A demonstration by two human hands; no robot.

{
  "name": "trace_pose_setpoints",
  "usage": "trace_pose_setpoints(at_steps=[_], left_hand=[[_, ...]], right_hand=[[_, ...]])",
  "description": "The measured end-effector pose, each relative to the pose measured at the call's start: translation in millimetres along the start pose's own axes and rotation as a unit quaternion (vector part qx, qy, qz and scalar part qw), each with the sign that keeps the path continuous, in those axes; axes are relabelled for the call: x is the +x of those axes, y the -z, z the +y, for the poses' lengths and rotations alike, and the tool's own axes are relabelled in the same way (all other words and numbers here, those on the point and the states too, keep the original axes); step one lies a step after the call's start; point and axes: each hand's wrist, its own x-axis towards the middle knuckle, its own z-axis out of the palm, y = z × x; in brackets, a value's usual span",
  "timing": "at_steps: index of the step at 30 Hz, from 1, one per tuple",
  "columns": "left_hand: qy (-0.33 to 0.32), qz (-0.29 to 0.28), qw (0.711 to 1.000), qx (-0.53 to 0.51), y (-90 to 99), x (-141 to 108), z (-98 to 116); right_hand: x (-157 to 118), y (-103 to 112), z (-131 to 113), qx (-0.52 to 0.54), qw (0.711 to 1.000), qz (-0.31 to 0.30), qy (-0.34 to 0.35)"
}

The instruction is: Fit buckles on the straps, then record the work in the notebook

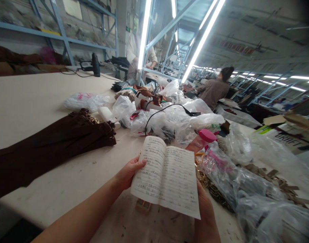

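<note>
Here we go, an open cream paper booklet (165,177) packed with handwritten lines, held up right between both hands! The left hand (129,173) is closed on the booklet's left edge, and the right hand (206,217) clamps its lower right edge from beneath, so both grips are firmly on. Out past the left hand, a long bundle of dark brown straps (50,145) lies across the pale worktable (55,94). Just beyond the right hand, a clear plastic bag (220,172) sits among loose brass fittings (203,179), near a pink-capped bottle (207,135). Further ahead, a heap of crumpled clear plastic bags (166,123) surrounds brown leather pieces (146,98), and a person in a brown top (212,91) stands beyond the table!
</note>
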Motion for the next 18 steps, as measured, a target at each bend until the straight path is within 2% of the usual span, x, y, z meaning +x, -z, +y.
trace_pose_setpoints(at_steps=[5, 18], left_hand=[[0.004, 0.001, 1.000, 0.002, -1.8, -1.4, 0.3], [0.008, -0.006, 1.000, 0.008, -3.7, -2.3, -1.7]], right_hand=[[-6.0, -10.9, -5.2, 0.044, 0.998, 0.011, -0.043], [-1.5, -2.4, -3.4, 0.044, 0.997, 0.042, -0.041]])
